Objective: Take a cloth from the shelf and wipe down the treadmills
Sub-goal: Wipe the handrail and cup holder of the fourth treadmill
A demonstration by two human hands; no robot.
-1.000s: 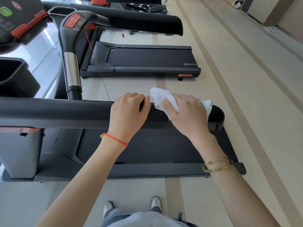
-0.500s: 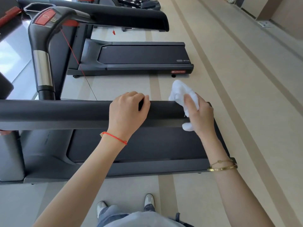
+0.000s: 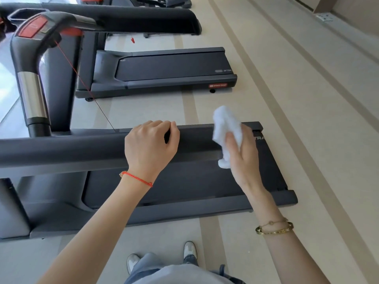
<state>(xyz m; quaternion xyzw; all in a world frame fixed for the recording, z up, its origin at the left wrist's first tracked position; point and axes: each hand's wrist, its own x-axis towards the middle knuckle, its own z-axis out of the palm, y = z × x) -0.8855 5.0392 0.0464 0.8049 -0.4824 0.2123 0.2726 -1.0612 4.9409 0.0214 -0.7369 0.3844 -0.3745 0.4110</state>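
A dark grey treadmill with a long black belt deck lies across the pale beige floor, and a second, matching black treadmill stands just beyond it. The near treadmill's thick black padded handrail runs across above its deck. The left hand, with a red string bracelet at the wrist, curls its fingers over the top of that handrail and grips it. Just beside it, at the handrail's outer end, the right hand clutches a crumpled white cloth, which is bunched between fingers and palm. Gold bangles circle the right wrist.
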